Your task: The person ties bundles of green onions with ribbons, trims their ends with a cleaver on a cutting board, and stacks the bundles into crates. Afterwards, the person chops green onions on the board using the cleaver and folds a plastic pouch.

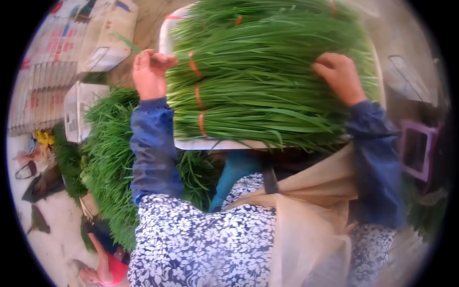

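Note:
Bundles of garlic chives (258, 86) lie side by side in a white crate (229, 144), their long green leaves pointing right. Orange-red bands (199, 97) circle them near the left ends. At the crate's left edge, my left hand (150, 71) is closed on a loose green chive leaf (125, 40), which sticks out up and left. My right hand (337, 74) rests over the leaves toward the right, fingers curled and thumb near the fingertips. Whatever lies between those fingers is hidden.
A large heap of loose chives (112, 167) stands left of my legs, beside a white basket (79, 112). Stacked printed cartons (48, 81) fill the upper left. A purple plastic frame (418, 150) is at right. Another person in a red top (116, 269) is at lower left.

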Motion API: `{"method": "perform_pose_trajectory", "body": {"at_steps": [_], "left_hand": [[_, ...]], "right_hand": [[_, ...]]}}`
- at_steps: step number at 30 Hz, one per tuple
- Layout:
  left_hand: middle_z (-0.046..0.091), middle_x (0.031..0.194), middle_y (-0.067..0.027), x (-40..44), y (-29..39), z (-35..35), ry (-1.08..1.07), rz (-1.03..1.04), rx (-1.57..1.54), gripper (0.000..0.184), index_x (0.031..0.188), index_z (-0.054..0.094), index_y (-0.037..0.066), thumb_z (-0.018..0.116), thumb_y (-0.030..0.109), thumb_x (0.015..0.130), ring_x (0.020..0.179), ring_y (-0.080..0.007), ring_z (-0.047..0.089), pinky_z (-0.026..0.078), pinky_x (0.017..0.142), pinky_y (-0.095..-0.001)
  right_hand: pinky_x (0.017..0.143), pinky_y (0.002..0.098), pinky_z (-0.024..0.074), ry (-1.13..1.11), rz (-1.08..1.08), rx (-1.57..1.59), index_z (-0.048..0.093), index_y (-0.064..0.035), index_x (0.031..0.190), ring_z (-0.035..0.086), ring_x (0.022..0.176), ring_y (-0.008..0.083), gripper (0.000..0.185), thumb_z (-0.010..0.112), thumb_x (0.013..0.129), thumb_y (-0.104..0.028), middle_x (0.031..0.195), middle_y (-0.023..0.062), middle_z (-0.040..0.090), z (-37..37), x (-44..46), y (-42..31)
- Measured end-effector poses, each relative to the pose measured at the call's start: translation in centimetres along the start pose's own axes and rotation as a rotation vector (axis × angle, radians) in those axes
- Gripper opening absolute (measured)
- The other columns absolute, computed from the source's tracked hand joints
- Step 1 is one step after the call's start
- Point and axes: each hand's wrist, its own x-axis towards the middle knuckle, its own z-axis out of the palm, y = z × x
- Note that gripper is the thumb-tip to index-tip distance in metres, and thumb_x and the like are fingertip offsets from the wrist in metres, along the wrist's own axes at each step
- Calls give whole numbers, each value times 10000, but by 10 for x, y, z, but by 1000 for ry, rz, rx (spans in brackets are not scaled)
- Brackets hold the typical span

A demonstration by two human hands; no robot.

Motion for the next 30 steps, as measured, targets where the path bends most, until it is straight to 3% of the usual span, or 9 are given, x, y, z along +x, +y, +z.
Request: {"method": "perform_pose_trajectory", "body": {"at_steps": [8,12,14,16,17,19,21,23,30], "left_hand": [[608,739,-146,24,3,-44,62,-134,-151,240,850,573,5,466,174,982,783,-351,649,542,799,-526],[634,851,-214,109,54,-186,62,-17,-394,223,815,570,-27,483,132,945,965,-361,629,510,912,-524],[602,1173,-259,119,83,-150,410,-173,255,316,1065,595,-26,480,260,998,1176,-392,547,450,996,-521],[589,1236,-229,150,80,-178,229,33,1772,427,1217,568,-24,580,312,953,1170,-321,564,463,954,-410],[589,1236,-229,144,79,-157,221,35,1767,427,1217,568,-24,580,312,953,1170,-321,564,463,954,-410],[630,1206,-150,110,79,-63,-131,742,1714,519,1293,551,14,644,352,910,1076,-197,614,482,825,-302],[678,1078,-48,68,61,27,-186,312,1235,369,1211,628,65,658,275,909,911,-105,630,472,689,-245],[691,955,-106,28,26,100,-325,319,976,249,1073,681,61,687,210,874,798,-164,652,508,710,-271],[643,826,-4,-40,-60,188,-668,893,1259,87,876,681,117,705,149,798,768,-187,625,510,638,-304]], "right_hand": [[615,319,480,-119,121,139,697,32,862,600,616,173,264,646,794,-217,677,135,650,-12,6,-5],[570,322,471,-179,140,197,695,32,864,571,543,168,270,645,805,-226,659,113,640,-9,7,1],[546,318,463,-175,133,228,696,34,870,559,520,156,271,644,813,-226,648,97,632,-12,8,1],[511,296,437,-286,217,331,690,41,874,539,507,126,275,644,829,-227,647,63,615,-20,10,-5],[511,296,437,-282,224,327,690,41,874,539,507,126,275,644,829,-227,647,63,615,-22,9,-8],[491,277,413,-274,207,379,685,43,869,514,504,98,277,640,845,-229,645,32,593,-25,9,-12],[507,285,423,-303,223,343,681,43,859,530,522,109,269,638,842,-221,653,40,602,-33,7,-18],[524,294,433,-333,237,318,676,44,849,545,541,120,261,636,838,-214,662,48,611,-31,2,-17],[475,261,402,-229,70,270,650,20,883,501,483,93,205,601,878,-179,630,24,573,-13,-10,-6]]}}
